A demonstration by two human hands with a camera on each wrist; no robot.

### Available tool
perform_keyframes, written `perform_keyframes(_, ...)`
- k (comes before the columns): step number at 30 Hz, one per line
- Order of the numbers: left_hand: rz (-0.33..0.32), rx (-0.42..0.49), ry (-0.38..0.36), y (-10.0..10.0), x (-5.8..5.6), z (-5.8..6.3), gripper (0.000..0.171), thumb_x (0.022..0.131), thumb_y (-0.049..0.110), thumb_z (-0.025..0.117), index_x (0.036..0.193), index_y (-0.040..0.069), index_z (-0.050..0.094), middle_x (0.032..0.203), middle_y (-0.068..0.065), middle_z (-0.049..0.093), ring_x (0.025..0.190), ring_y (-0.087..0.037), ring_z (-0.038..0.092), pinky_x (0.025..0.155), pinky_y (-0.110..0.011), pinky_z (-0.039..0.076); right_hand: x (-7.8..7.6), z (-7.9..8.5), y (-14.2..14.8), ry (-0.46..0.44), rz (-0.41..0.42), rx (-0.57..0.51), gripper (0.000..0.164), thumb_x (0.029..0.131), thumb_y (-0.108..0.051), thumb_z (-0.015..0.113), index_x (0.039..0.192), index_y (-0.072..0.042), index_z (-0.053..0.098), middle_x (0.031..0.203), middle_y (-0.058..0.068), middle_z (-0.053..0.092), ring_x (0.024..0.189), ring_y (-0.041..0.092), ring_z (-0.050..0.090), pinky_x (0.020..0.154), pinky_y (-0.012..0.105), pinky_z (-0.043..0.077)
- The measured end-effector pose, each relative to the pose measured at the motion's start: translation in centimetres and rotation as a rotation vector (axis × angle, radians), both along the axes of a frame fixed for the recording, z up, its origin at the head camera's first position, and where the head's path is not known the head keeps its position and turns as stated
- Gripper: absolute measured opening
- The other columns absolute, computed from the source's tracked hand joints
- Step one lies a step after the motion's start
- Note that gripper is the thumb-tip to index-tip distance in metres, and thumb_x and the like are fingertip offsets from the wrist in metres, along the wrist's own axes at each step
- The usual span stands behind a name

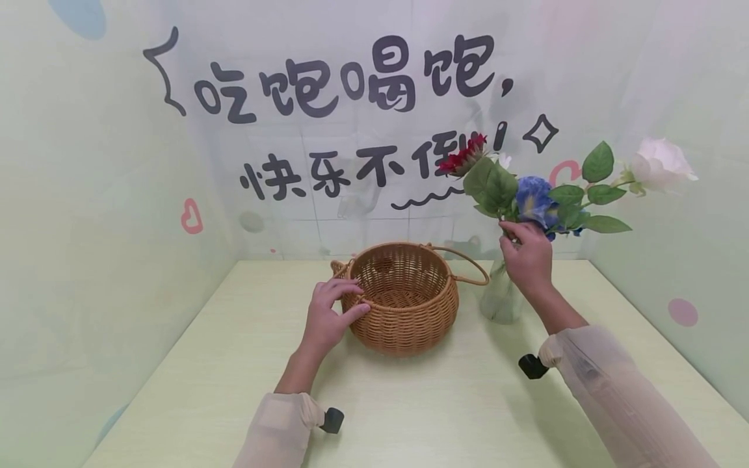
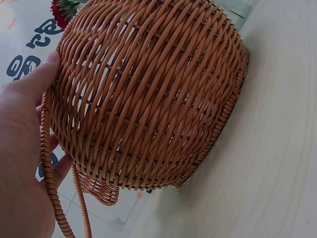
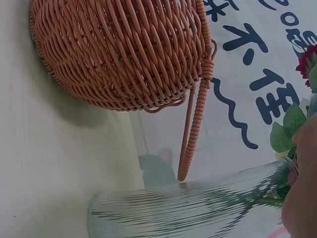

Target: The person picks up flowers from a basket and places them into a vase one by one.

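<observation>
A round brown wicker basket point(image 1: 404, 331) with two loop handles stands on the table. My left hand point(image 1: 328, 312) holds its left rim; in the left wrist view the thumb point(image 2: 42, 74) lies against the weave near a handle point(image 2: 48, 163). Right of the basket stands a clear ribbed glass vase point(image 1: 500, 302). At its mouth my right hand point(image 1: 529, 260) grips the stems of artificial flowers: a red flower point(image 1: 465, 156), a blue flower point(image 1: 534, 200) and a pale pink rose point(image 1: 661, 166) with green leaves. Stems show through the glass; the fingertips are partly hidden.
The pale wooden table point(image 1: 409, 409) ends at a back wall sheet point(image 1: 281, 39) with large dark lettering. Sheets also hang on both sides. The basket's right handle point(image 1: 468, 257) sticks out toward the vase. A small black device point(image 1: 532, 366) sits at each wrist.
</observation>
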State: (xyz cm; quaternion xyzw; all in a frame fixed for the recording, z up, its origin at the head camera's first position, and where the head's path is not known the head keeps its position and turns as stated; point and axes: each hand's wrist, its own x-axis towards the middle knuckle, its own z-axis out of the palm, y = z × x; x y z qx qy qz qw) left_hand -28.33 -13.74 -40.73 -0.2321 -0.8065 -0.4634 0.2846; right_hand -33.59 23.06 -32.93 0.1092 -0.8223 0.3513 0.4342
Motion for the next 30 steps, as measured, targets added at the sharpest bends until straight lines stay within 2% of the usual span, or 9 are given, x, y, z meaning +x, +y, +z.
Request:
perform_keyframes(5,0.002,0.001,0.003,0.0,0.0,0.0,0.026,0.079,0.023,0.082,0.099,0.011,0.072,0.119,-0.008,0.065,0.105,-0.021,0.046,0.085,-0.045,0.038,0.4,-0.2,-0.2,0.055,0.010,-0.028,0.023,0.085,0.003,0.064,0.106,0.002,0.072,0.093,0.021,0.066,0.087,0.038,0.058,0.079,0.050,0.043)
perform_keyframes(12,0.008,0.000,0.000,0.0,0.0,0.1,0.027,0.079,0.023,0.082,0.099,0.010,0.072,0.119,-0.003,0.065,0.105,-0.021,0.046,0.085,-0.048,0.038,1.1,-0.4,-0.5,0.147,0.014,-0.065,0.021,0.083,0.005,0.065,0.102,0.003,0.072,0.095,0.020,0.067,0.087,0.035,0.058,0.077,0.046,0.042)
perform_keyframes(15,0.017,-0.007,0.008,0.0,0.0,0.1,0.028,0.079,0.024,0.082,0.100,0.008,0.072,0.119,-0.001,0.065,0.106,-0.021,0.046,0.086,-0.046,0.038,1.5,-0.5,-0.7,0.165,0.028,-0.090,0.021,0.083,0.006,0.064,0.102,0.003,0.072,0.094,0.020,0.066,0.085,0.033,0.058,0.075,0.040,0.042)
perform_keyframes(18,0.036,-0.017,0.029,0.0,0.0,0.1,0.028,0.078,0.025,0.082,0.100,0.010,0.072,0.119,-0.001,0.065,0.107,-0.022,0.048,0.088,-0.046,0.039,2.0,-0.8,-0.9,0.175,0.049,-0.111,0.021,0.084,0.007,0.062,0.101,0.003,0.073,0.092,0.019,0.066,0.083,0.030,0.058,0.075,0.029,0.042)
perform_keyframes(23,0.091,-0.061,0.073,-0.1,0.2,0.1,0.029,0.078,0.028,0.082,0.101,0.014,0.073,0.119,0.001,0.066,0.109,-0.023,0.053,0.092,-0.047,0.040,2.8,-2.1,-1.1,0.175,0.099,-0.130,0.023,0.082,0.010,0.060,0.100,0.004,0.073,0.087,0.016,0.065,0.079,0.018,0.058,0.072,0.012,0.042)
perform_keyframes(26,0.110,-0.090,0.093,-0.2,0.3,0.2,0.029,0.078,0.030,0.082,0.101,0.015,0.074,0.119,0.000,0.066,0.110,-0.023,0.055,0.092,-0.047,0.042,3.4,-3.1,-1.1,0.164,0.130,-0.122,0.024,0.080,0.012,0.061,0.099,0.005,0.073,0.086,0.015,0.065,0.077,0.013,0.058,0.070,0.009,0.043)
perform_keyframes(30,0.106,-0.121,0.096,-0.6,0.4,0.5,0.030,0.078,0.031,0.082,0.103,0.016,0.074,0.120,0.000,0.066,0.114,-0.023,0.055,0.095,-0.048,0.042,4.1,-4.2,-1.1,0.139,0.154,-0.089,0.023,0.079,0.011,0.062,0.099,0.005,0.072,0.086,0.016,0.066,0.076,0.020,0.060,0.069,0.009,0.044)
